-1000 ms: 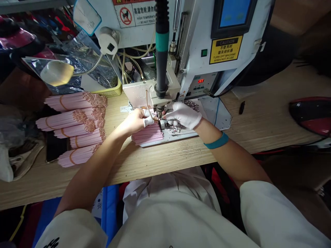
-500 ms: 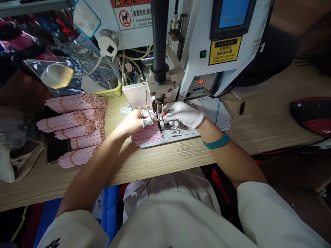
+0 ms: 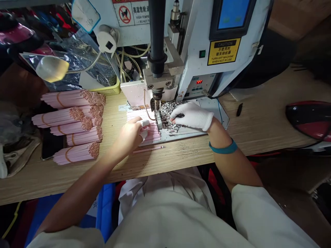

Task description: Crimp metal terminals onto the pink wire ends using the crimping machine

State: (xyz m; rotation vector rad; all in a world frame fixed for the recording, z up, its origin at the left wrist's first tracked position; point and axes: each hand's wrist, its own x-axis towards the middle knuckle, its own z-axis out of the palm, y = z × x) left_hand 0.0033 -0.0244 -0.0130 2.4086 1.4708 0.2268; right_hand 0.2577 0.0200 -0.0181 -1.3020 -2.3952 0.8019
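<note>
My left hand [image 3: 133,135], with white covers on the thumb and a finger, is closed at a layer of thin pink wires [image 3: 153,133] on the machine's base plate. Whatever its fingertips pinch is hidden. My right hand [image 3: 192,116], in a white glove, has its thumb and finger drawn together at a pile of small grey-and-black pieces [image 3: 168,112]. Anything in that pinch is too small to make out. Between the hands, the machine's metal head [image 3: 157,98] stands above a small metal block [image 3: 159,122]. One loose pink wire [image 3: 150,149] with a small piece at its end lies in front of the plate.
Banded bundles of pink wires [image 3: 77,153] are stacked at the left. Behind them sit a yellow basket [image 3: 111,90] and a bent lamp [image 3: 53,69]. A control box [image 3: 199,86] and a hot-surface warning sign [image 3: 131,13] are on the machine. A red-and-black object [image 3: 309,119] stands at the right.
Both hands have moved apart from the machine's head, the left toward the left and nearer me, the right over the pile. A loose pink wire now lies on the table front.
</note>
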